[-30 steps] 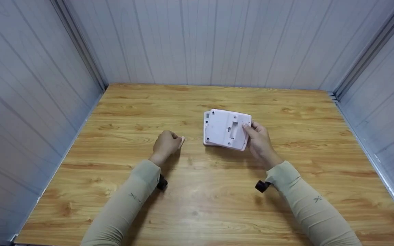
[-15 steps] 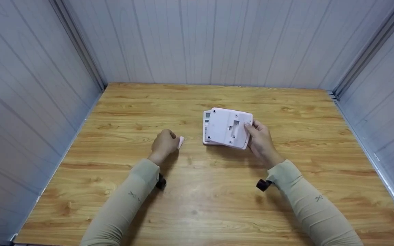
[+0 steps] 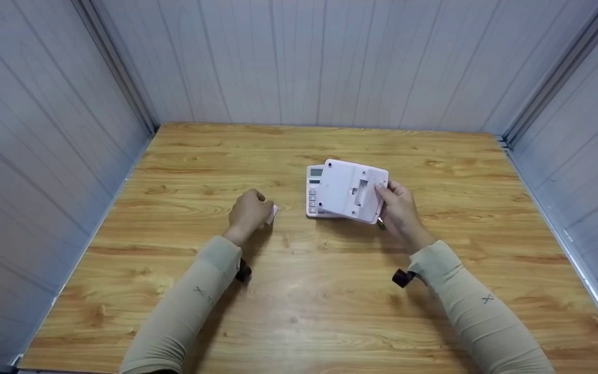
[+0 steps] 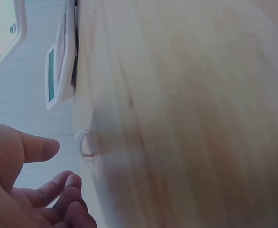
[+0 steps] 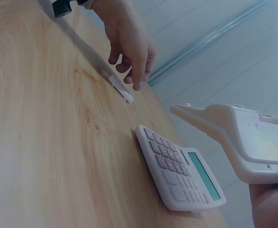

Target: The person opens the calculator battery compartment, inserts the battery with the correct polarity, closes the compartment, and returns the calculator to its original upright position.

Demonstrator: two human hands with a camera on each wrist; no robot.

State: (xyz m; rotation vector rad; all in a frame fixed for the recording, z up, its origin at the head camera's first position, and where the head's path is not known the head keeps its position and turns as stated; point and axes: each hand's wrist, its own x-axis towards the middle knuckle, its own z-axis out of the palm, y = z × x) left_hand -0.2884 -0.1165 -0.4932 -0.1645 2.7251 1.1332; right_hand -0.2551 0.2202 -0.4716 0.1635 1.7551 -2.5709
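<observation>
My right hand (image 3: 400, 210) grips a pale pink calculator (image 3: 343, 187), thumb on its back, which faces up with the battery compartment uncovered. Below it a second calculator (image 5: 172, 175) lies face up on the table, partly hidden in the head view. Beside my left hand (image 3: 248, 212) a small pale pink battery cover (image 5: 121, 89) lies on the table. In the left wrist view the left thumb and fingers are loosely bent and apart from the cover (image 4: 81, 137). A small gold and dark cylinder-like object (image 3: 381, 223) shows beneath the right hand, mostly hidden.
The wood-grain table (image 3: 288, 291) is bounded by pale panel walls (image 3: 299, 62) at the back and both sides. A black wrist camera (image 3: 402, 278) sits at the right wrist, another dark one (image 3: 243, 271) at the left.
The right hand has moved the calculator slightly right and away, uncovering more of the one below. The left fingers have come off the cover. The gold and dark object has come into sight.
</observation>
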